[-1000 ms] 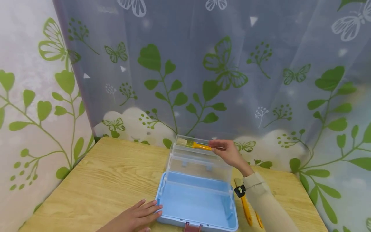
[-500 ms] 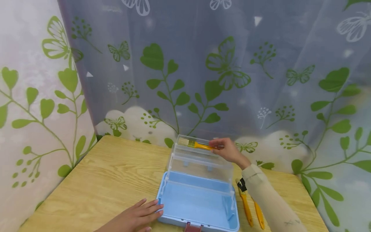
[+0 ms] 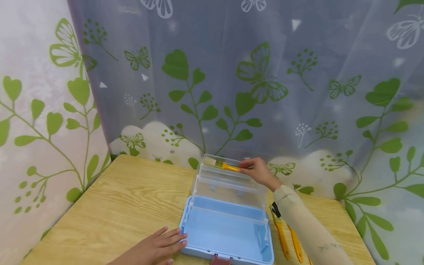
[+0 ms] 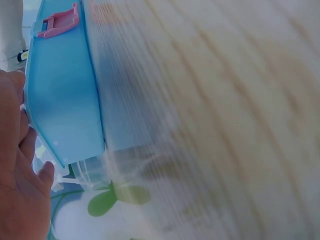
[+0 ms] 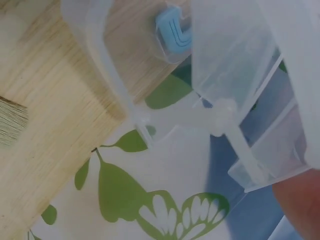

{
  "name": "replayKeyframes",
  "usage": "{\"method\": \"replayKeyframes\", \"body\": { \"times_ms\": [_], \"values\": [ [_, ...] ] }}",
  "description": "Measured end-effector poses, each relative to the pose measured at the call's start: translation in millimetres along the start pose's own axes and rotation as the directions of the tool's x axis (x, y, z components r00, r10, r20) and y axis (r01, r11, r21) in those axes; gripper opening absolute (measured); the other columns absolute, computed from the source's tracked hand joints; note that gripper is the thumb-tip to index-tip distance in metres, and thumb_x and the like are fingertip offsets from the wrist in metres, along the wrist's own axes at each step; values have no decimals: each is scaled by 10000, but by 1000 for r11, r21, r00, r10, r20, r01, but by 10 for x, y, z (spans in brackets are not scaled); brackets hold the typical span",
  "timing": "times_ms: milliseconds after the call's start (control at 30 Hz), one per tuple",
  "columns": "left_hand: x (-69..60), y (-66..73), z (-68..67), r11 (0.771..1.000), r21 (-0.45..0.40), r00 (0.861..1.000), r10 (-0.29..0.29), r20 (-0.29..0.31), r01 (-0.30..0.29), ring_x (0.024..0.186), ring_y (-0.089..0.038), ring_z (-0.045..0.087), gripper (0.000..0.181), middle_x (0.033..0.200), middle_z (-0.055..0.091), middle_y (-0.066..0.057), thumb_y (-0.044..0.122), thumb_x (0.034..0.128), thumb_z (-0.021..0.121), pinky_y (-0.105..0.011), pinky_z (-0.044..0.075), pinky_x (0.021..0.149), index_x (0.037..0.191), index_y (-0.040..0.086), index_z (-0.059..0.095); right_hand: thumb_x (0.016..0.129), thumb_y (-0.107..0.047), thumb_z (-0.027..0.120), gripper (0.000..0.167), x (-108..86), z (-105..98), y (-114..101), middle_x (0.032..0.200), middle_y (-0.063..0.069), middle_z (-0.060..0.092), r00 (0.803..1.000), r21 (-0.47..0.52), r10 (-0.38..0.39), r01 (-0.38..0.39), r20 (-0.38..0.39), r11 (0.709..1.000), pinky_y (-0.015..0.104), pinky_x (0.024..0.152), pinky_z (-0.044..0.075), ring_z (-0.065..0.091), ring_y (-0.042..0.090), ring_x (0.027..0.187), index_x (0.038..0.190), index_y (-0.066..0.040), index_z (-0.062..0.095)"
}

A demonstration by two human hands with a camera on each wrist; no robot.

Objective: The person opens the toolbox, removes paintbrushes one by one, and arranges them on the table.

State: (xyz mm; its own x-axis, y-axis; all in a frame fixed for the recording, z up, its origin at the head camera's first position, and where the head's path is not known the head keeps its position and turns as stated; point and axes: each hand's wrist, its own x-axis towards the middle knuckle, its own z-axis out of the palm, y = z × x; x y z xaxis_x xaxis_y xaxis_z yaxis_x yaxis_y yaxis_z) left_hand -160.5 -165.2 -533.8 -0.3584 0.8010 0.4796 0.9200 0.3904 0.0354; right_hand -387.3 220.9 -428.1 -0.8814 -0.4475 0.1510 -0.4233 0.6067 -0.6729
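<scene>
A blue plastic box lies open on the table, with clear folding trays raised at its back. In the top tray lies a flat paintbrush with pale bristles and a yellow handle. My right hand pinches the handle end between thumb and fingers, at the tray's right end. A fingertip of it shows beside the tray edge in the right wrist view; the brush handle is hidden there. My left hand rests straight fingers on the box's left rim; the left wrist view shows it along the box side.
More yellow-handled paintbrushes lie on the wooden table, right of the box and partly under the right sleeve. A dark red latch sits at the box's front. A patterned curtain hangs behind the table.
The right hand has shifted slightly along the brush handle, covering more of its end. The right forearm has moved a little, uncovering more of the brushes on the table. The left hand stays put.
</scene>
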Motion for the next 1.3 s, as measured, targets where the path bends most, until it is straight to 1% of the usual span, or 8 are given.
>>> {"method": "replayKeyframes", "body": {
  "times_ms": [233,333,500,733,900,1000,1133,1300],
  "values": [
    [-1,19,-10,1000,9,1000,-9,8,9,1555,-69,86,590,1593,440,-61,218,990,662,-213,-42,1245,1526,65,470,902,-67,773,338,62,14,-46,1130,198,737,1000,-28,-31,31,3,999,410,868,597,703,325,1010,1213,53,715],
    [7,26,-21,1000,-17,999,-19,26,20,1553,-72,92,583,1568,474,-91,199,992,657,-207,-44,1243,1526,58,469,886,-39,782,327,64,5,-68,1107,197,742,1000,-38,-13,13,-11,999,404,853,599,707,317,988,1192,58,723],
    [2,37,-38,997,-61,998,-45,53,48,1552,-63,110,603,1584,454,-80,177,1001,641,-197,-43,1239,1556,80,427,871,-9,785,300,54,-5,-101,1071,212,742,1000,-52,-8,7,-24,999,429,843,599,711,333,959,1157,70,735],
    [-30,46,-59,997,-51,997,-48,60,51,1549,-80,165,595,1578,464,-73,191,1007,636,-201,-37,1241,1556,86,429,883,20,761,282,54,3,-96,1089,222,737,999,-80,-25,27,23,996,421,828,601,712,319,935,1158,78,732],
    [-45,41,-69,998,-46,997,-50,63,53,1550,-63,133,604,1586,453,-56,201,1008,637,-198,-39,1240,1564,105,420,921,-14,731,255,72,11,-117,1125,164,737,996,-148,-15,28,91,989,395,834,592,698,265,935,1175,6,750],
    [-47,34,-65,998,-50,998,-35,43,37,1551,-66,129,594,1584,456,-65,186,992,656,-203,-31,1243,1540,81,454,946,-34,708,261,77,9,-154,1150,136,730,991,-204,-1,29,136,979,389,838,585,688,242,940,1204,-28,746],
    [-32,22,-63,998,-54,1000,-23,15,24,1551,-86,167,604,1583,455,-77,174,982,666,-215,-11,1250,1538,70,455,956,-14,680,275,85,-18,-201,1162,150,725,987,-272,-9,54,162,961,412,841,580,683,254,940,1227,-9,730],
    [-27,7,-37,1000,-21,1000,-14,8,14,1554,-82,144,602,1585,452,-68,205,1000,647,-220,-17,1251,1552,86,436,965,-2,658,264,86,-33,-210,1181,160,710,985,-278,-7,56,172,959,437,878,569,671,270,972,1221,1,720]
  ]
}}
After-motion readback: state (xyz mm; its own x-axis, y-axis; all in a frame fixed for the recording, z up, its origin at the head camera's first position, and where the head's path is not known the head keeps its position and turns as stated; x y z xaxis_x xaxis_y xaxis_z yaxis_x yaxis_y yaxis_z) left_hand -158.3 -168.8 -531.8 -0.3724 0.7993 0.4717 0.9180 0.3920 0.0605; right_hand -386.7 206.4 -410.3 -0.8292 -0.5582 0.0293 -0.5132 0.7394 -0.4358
